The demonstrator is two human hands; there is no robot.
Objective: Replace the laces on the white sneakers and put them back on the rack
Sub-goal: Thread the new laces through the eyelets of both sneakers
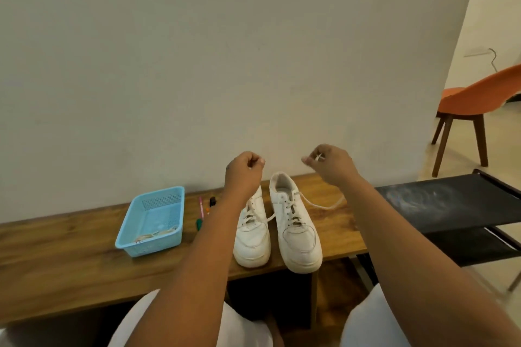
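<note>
Two white sneakers stand side by side on the wooden bench [56,256], toes toward me: the left sneaker [251,236] and the right sneaker [296,228]. A white lace [321,205] runs from the right sneaker's upper eyelets out to the right and up toward my right hand [329,163], which pinches its tip. Another stretch of lace [270,217] crosses from that sneaker toward the left one. My left hand [244,172] is raised above the left sneaker with fingers curled; any lace in it is hidden.
A light blue plastic basket [152,222] holding some pale laces sits left of the shoes. Pens and small tools [200,213] lie between basket and shoes. A black fabric shoe rack [451,205] stands right of the bench, an orange chair [476,104] beyond it.
</note>
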